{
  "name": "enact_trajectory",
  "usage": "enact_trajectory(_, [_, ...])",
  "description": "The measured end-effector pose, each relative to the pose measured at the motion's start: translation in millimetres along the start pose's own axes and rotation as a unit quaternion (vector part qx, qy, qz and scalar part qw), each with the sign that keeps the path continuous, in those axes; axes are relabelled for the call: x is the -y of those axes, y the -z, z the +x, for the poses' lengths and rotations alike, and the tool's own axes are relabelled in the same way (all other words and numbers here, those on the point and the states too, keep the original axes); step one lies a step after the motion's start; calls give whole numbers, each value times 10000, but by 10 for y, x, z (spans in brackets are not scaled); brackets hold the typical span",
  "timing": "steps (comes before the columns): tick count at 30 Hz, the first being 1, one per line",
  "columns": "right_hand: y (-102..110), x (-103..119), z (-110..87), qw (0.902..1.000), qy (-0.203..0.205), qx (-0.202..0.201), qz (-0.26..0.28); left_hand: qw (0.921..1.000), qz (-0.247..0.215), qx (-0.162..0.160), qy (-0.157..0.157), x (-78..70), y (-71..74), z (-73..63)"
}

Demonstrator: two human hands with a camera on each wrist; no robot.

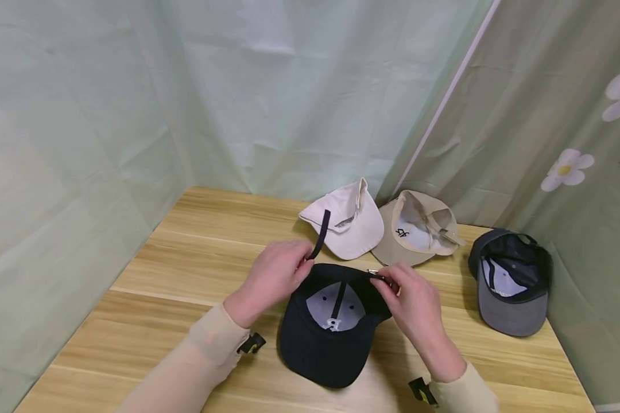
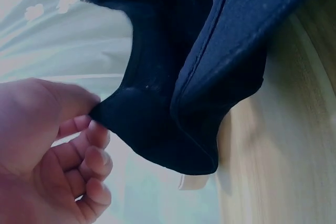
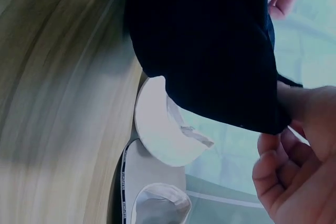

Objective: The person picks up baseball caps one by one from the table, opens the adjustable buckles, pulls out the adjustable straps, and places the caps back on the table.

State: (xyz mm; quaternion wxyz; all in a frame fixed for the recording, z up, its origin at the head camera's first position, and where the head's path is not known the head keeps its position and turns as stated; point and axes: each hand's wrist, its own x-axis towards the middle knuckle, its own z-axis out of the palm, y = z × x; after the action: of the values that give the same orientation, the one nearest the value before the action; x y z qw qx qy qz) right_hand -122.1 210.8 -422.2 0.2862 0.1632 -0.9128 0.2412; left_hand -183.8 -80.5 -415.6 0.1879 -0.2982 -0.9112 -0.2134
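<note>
A black baseball cap (image 1: 325,358) is tilted with its inside facing up and its brim toward me; a white letter shows inside the front. My left hand (image 1: 275,276) pinches the left back edge of the cap, and a loose black strap (image 1: 322,232) sticks up past its fingers. On the other side my right hand (image 1: 415,301) pinches the right back edge beside a small metal buckle (image 1: 373,271). Between the hands, strap and buckle are apart. In the left wrist view, thumb and forefinger grip the cap's dark fabric (image 2: 152,124); the other fingers curl loosely.
Behind the black cap lie a white cap (image 1: 359,229) and a beige cap (image 1: 392,238), side by side. A dark cap with a grey brim (image 1: 514,312) lies at the right edge of the wooden table (image 1: 186,258). Pale curtains (image 1: 299,97) enclose the table.
</note>
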Motion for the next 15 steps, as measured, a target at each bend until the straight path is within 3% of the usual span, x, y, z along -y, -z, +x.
enact_trajectory(6, [32, -41, -55, 9981, 375, 409, 250, 9983, -89, 228, -527, 5, -6, -41])
enact_trajectory(15, [28, -122, -117, 9878, 1296, 741, 437, 9924, 83, 467, -1138, 7, 20, -132])
